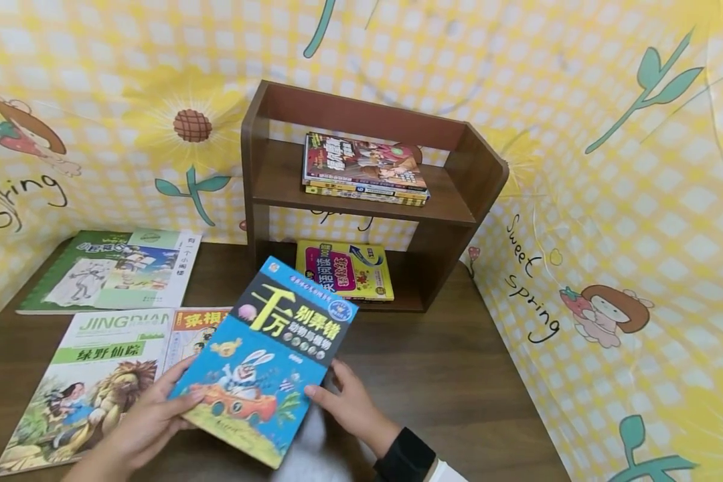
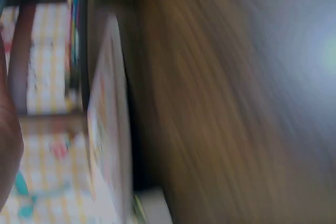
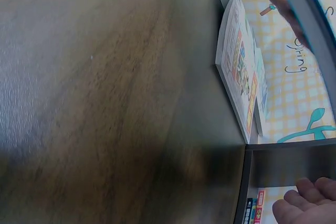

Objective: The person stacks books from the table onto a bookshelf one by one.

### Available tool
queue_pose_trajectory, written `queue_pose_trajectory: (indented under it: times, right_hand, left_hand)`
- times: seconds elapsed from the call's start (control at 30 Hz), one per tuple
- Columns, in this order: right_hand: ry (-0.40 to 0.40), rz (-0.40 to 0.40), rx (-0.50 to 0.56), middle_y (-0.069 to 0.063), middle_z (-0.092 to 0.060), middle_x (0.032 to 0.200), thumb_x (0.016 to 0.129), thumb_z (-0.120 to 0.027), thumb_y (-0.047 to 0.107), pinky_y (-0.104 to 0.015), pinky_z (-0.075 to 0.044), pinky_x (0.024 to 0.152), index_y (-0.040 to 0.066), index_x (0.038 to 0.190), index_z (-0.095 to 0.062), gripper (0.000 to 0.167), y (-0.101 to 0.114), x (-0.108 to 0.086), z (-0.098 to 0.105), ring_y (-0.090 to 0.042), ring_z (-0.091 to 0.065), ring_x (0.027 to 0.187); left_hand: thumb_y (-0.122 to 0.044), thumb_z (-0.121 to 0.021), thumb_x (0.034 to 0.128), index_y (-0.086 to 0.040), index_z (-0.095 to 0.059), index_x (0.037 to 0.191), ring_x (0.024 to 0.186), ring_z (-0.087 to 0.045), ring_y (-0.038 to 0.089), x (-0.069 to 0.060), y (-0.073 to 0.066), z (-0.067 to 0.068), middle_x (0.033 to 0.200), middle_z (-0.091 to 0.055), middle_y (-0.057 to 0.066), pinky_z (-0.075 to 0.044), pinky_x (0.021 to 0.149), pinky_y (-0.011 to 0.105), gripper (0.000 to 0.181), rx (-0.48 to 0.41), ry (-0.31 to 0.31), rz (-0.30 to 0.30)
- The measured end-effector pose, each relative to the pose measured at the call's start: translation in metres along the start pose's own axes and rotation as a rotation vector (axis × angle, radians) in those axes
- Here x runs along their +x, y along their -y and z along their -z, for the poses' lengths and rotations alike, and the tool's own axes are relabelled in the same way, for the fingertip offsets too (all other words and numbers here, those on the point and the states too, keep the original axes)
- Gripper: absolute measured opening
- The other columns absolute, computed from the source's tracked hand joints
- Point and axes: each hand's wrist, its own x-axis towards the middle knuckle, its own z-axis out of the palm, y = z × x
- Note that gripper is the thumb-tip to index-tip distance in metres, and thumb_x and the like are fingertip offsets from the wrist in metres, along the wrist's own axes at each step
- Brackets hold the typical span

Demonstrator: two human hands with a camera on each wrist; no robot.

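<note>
A blue children's book (image 1: 250, 361) with a rabbit in an orange car on its cover is held tilted above the table. At its lower left my left hand (image 1: 150, 418) grips it, thumb on the cover and fingers underneath. My right hand (image 1: 355, 405) holds the right edge, its thumb tip on the cover and the other fingers partly hidden behind. In the right wrist view the book (image 3: 315, 40) shows edge-on, with loosely bent right-hand fingers (image 3: 310, 203) lower down. The left wrist view is blurred; part of my left hand (image 2: 8, 140) shows at its left edge.
A brown two-tier shelf (image 1: 361, 211) stands behind, with stacked books (image 1: 364, 164) above and a yellow book (image 1: 343, 271) below. On the table's left lie a green-and-white book (image 1: 120, 268), a lion-covered book (image 1: 90, 388) and a partly covered red-and-yellow book (image 1: 193, 331). Patterned cloth (image 1: 578, 201) borders the table.
</note>
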Motion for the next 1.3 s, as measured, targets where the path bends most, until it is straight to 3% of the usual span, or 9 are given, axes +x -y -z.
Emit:
queue_pose_trajectory:
  times: [0.1,0.23,0.37,0.5,0.6,0.8,1.0,1.13,1.3]
  right_hand:
    - [-0.022,0.005,0.107,-0.011,-0.056,0.133,0.094,-0.064,0.032,-0.045,-0.044,0.102,0.009,0.141,-0.044,0.056,-0.001,0.001,-0.003,-0.025,-0.054,0.12]
    - [-0.117,-0.034,0.241,-0.012,-0.064,0.118,0.096,-0.061,0.028,-0.03,-0.053,0.084,0.003,0.14,-0.04,0.055,-0.001,0.002,-0.002,-0.018,-0.064,0.096]
    - [-0.179,-0.101,0.281,-0.01,-0.062,0.118,0.097,-0.058,0.027,-0.029,-0.052,0.084,0.004,0.143,-0.035,0.056,0.001,0.001,0.0,-0.016,-0.063,0.095]
    - [-0.205,-0.124,0.34,-0.011,-0.064,0.119,0.1,-0.053,0.024,-0.034,-0.054,0.084,0.007,0.143,-0.034,0.05,0.003,0.002,0.004,-0.021,-0.066,0.098]
    - [-0.231,-0.117,0.393,-0.011,-0.065,0.12,0.102,-0.049,0.022,-0.036,-0.056,0.082,0.008,0.143,-0.034,0.046,0.005,0.003,0.01,-0.023,-0.067,0.099]
    - [-0.271,-0.107,0.384,-0.009,-0.067,0.109,0.102,-0.048,0.021,-0.031,-0.055,0.078,0.007,0.144,-0.034,0.046,0.01,0.0,0.029,-0.017,-0.067,0.089]
    - [-0.206,-0.117,0.346,-0.004,-0.067,0.102,0.102,-0.049,0.025,-0.028,-0.054,0.075,0.007,0.146,-0.032,0.05,0.015,-0.003,0.052,-0.014,-0.066,0.084]
    - [-0.126,-0.125,0.321,-0.005,-0.067,0.103,0.101,-0.051,0.027,-0.027,-0.055,0.075,0.007,0.146,-0.032,0.052,0.015,-0.003,0.064,-0.015,-0.067,0.084]
    - [0.011,-0.124,0.287,-0.005,-0.068,0.099,0.101,-0.052,0.025,-0.028,-0.055,0.074,0.006,0.144,-0.034,0.051,0.012,-0.004,0.071,-0.015,-0.067,0.082]
  left_hand:
    - [-0.002,-0.043,0.1009,-0.043,-0.04,0.131,0.093,-0.067,0.018,0.02,0.007,-0.025,0.116,-0.063,-0.008,-0.058,0.075,0.036,0.052,0.034,-0.089,-0.035]
    - [-0.007,-0.049,0.0997,-0.033,-0.033,0.139,0.084,-0.069,0.018,0.043,0.008,-0.054,0.106,-0.064,-0.005,-0.058,0.071,0.037,0.05,0.093,-0.277,0.036]
    - [-0.005,-0.047,0.1002,-0.016,-0.019,0.152,0.083,-0.068,0.016,0.058,0.01,-0.077,0.108,-0.061,-0.001,-0.058,0.07,0.035,0.06,0.113,-0.427,0.088]
    - [-0.004,-0.045,0.1009,-0.015,-0.015,0.154,0.089,-0.067,0.014,0.067,0.015,-0.092,0.117,-0.058,0.006,-0.058,0.075,0.036,0.062,0.105,-0.494,0.094]
    - [-0.006,-0.046,0.1011,-0.017,-0.015,0.154,0.092,-0.066,0.014,0.074,0.018,-0.101,0.124,-0.055,0.011,-0.058,0.077,0.039,0.062,0.108,-0.505,0.098]
    - [-0.01,-0.053,0.099,-0.013,-0.017,0.152,0.093,-0.066,0.017,0.081,0.025,-0.11,0.127,-0.052,0.018,-0.056,0.081,0.046,0.064,0.109,-0.47,0.119]
    - [-0.012,-0.067,0.0909,-0.005,-0.027,0.146,0.092,-0.068,0.022,0.081,0.025,-0.109,0.119,-0.06,0.017,-0.057,0.08,0.043,0.068,0.133,-0.428,0.17]
    - [-0.012,-0.069,0.0887,-0.001,-0.025,0.146,0.092,-0.068,0.023,0.078,0.019,-0.1,0.118,-0.06,0.017,-0.057,0.08,0.04,0.073,0.16,-0.378,0.188]
    - [-0.014,-0.067,0.0897,-0.006,-0.015,0.152,0.094,-0.065,0.018,0.079,-0.003,-0.074,0.132,-0.047,0.022,-0.055,0.084,0.037,0.082,0.184,-0.395,0.16]
